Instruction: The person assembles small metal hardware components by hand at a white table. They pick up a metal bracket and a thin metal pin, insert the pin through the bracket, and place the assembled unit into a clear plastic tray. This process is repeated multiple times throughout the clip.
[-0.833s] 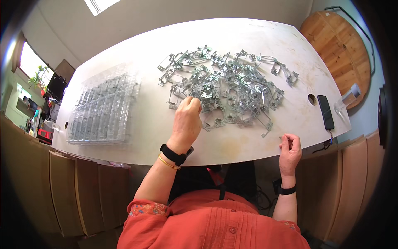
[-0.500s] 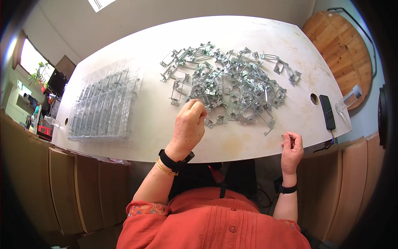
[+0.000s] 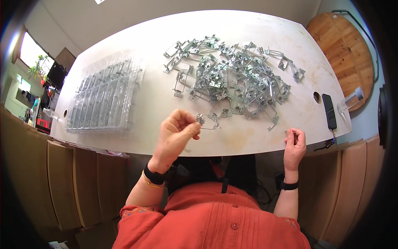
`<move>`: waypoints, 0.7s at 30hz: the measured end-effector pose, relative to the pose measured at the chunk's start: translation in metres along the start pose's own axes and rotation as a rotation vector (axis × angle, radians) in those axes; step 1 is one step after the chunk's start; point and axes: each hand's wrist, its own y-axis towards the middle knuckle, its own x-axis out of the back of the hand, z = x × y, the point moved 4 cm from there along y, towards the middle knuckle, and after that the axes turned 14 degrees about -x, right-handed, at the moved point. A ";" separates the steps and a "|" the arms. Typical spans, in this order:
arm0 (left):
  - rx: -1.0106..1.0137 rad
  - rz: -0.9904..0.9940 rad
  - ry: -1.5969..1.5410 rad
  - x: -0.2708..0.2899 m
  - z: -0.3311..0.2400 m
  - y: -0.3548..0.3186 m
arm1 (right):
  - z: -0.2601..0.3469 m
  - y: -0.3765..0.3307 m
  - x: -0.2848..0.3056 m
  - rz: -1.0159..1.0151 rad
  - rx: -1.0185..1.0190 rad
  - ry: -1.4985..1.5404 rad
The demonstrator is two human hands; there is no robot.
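left hand (image 3: 176,133) now off pile (image 3: 232,81), bracket (image 3: 208,121) in fingers (image 3: 194,129)

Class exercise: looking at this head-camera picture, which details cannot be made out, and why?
- Right hand: fingers curled; any contents hidden.
- Metal bracket in left hand: too small for its shape.
- Clear tray: glare hides contents.
- Bracket pile: tangled, uncountable.

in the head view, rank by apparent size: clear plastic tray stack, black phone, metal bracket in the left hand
1. clear plastic tray stack, by far the largest.
2. metal bracket pinched in the left hand and black phone: look alike, so not ranked.
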 end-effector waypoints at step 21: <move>-0.635 0.470 0.158 -0.073 -0.129 -0.038 | 0.002 0.007 0.005 -0.020 -0.088 -0.044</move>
